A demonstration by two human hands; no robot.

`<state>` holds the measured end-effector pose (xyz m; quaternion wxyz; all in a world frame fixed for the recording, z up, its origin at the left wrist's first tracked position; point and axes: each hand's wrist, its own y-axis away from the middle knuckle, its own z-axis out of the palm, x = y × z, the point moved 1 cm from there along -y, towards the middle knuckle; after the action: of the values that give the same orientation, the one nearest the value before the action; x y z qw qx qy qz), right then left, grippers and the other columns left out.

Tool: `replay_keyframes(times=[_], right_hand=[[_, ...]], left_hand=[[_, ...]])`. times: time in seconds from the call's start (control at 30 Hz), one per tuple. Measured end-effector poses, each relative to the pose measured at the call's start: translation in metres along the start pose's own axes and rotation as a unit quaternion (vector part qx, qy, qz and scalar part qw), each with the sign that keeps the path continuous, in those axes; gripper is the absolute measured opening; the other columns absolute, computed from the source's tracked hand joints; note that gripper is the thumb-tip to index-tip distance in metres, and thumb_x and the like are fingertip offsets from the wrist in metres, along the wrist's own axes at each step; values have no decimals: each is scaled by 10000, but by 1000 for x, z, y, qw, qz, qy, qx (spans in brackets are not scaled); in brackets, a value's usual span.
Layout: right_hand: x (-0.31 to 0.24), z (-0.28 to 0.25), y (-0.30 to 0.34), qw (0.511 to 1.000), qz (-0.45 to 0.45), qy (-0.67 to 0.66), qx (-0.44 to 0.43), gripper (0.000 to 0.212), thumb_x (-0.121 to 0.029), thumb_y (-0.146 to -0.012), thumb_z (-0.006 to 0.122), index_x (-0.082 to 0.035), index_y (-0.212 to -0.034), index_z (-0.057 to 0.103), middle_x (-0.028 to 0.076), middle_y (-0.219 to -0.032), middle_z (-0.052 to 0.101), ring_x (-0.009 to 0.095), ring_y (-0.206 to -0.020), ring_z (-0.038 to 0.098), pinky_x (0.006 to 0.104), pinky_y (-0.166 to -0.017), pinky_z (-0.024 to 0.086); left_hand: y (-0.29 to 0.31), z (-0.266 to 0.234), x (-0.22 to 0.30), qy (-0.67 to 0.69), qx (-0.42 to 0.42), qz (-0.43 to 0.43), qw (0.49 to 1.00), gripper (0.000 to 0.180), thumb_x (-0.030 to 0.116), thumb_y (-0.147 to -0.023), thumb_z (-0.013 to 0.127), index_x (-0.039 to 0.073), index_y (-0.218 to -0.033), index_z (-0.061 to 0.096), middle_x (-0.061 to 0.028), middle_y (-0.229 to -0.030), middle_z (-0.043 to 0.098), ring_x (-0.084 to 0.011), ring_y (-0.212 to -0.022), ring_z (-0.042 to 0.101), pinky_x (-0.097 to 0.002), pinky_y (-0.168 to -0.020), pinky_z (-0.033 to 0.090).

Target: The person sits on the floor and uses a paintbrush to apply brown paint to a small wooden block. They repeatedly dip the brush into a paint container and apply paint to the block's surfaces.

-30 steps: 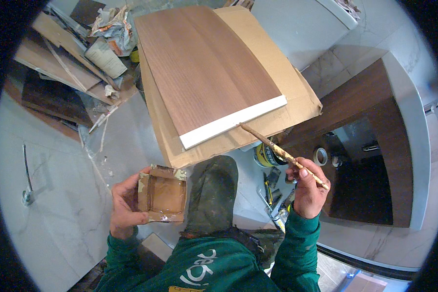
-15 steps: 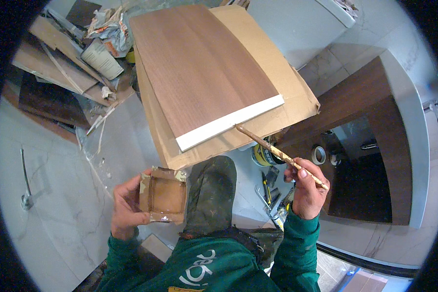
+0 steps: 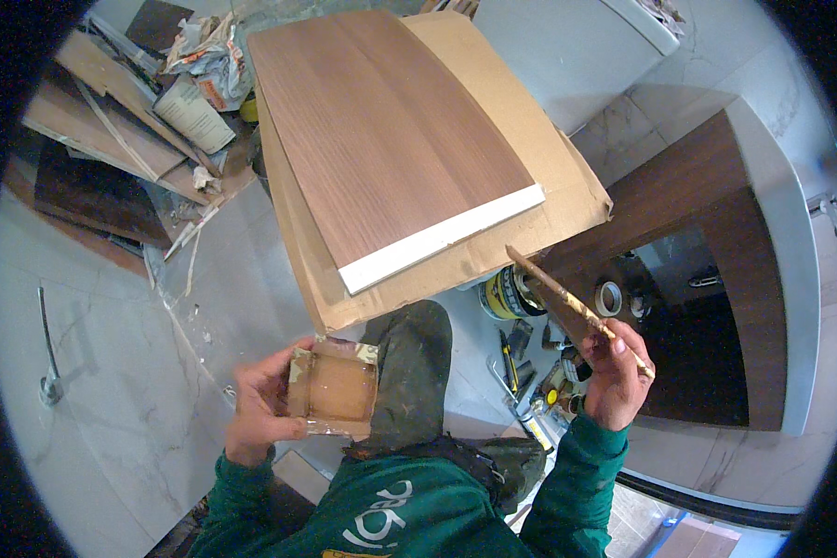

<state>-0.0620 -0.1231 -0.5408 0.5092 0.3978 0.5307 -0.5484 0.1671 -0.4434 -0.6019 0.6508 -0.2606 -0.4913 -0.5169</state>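
Observation:
My left hand (image 3: 259, 402) is closed around the side of a small square open container (image 3: 342, 387), with a brown inside and a wet, shiny rim. In my right hand (image 3: 616, 377) is a thin paintbrush-like stick (image 3: 567, 299), pale with brown stains and a darker tip pointing up and left. That tip hangs in the air, apart from the board, just past the cardboard's near edge. Ahead lies a brown wood-grain board (image 3: 391, 139) with a white strip (image 3: 442, 240) along its near edge. It rests on a sheet of cardboard (image 3: 567, 177).
A tin (image 3: 500, 296) and several hand tools (image 3: 509, 358) stand or lie on the floor below the cardboard. To the right is a dark wood-grain panel (image 3: 660, 214) with a tape roll (image 3: 608, 298). Wood offcuts (image 3: 112, 121) and a bag (image 3: 205, 56) are piled far left.
My right hand has moved right and slightly down, taking the stick's tip away from the white strip. My left hand and the container have shifted a little right and down.

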Motion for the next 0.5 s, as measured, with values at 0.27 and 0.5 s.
replay_keyframes(times=[0.27,0.5], right_hand=[[-7,20,17,998,1,7,-64,281,-158,-844,654,65,-1012,682,195,-925,673,248,-758,654,343,-666,519],[-6,47,24,992,-11,-1,-127,209,-67,-841,656,63,-1002,690,200,-973,664,233,-756,661,315,-686,535]], left_hand=[[-9,23,-10,13,-43,-12,999,951,80,-576,826,-86,-1406,393,-154,-1354,522,-233,-1248,514,-381,-1072,389],[-15,31,-15,35,-41,20,998,942,27,-597,809,-73,-1424,369,-148,-1368,510,-235,-1255,507,-394,-1069,404]])
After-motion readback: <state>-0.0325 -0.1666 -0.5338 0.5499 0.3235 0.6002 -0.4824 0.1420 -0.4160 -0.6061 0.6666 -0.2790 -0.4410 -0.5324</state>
